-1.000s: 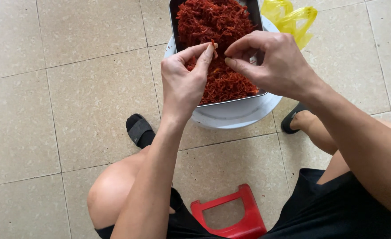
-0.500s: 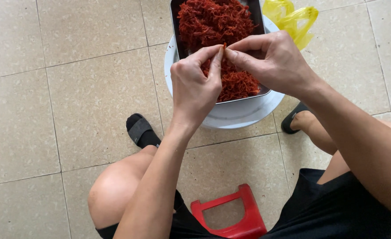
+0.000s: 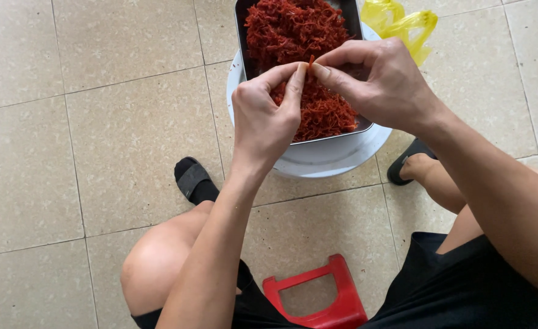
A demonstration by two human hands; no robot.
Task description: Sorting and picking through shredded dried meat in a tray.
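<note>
While the black sandal [image 3: 194, 180] rests on the tiled floor [image 3: 98, 122] at the left, the left hand [image 3: 263, 116] and right hand [image 3: 381, 82] meet above the metal tray [image 3: 239, 36], thumb and forefinger of each pressed together, pinching one small red piece [image 3: 310, 63] between them. Below lies the red heap [image 3: 299, 36] filling the tray, which sits on a white basin [image 3: 330, 159]. A yellow bag [image 3: 403, 21] lies farther right.

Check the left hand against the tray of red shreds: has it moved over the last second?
Yes. The left hand has shifted rightward over the metal tray, closing the gap, so its fingertips now meet the right hand on one red piece.
</note>
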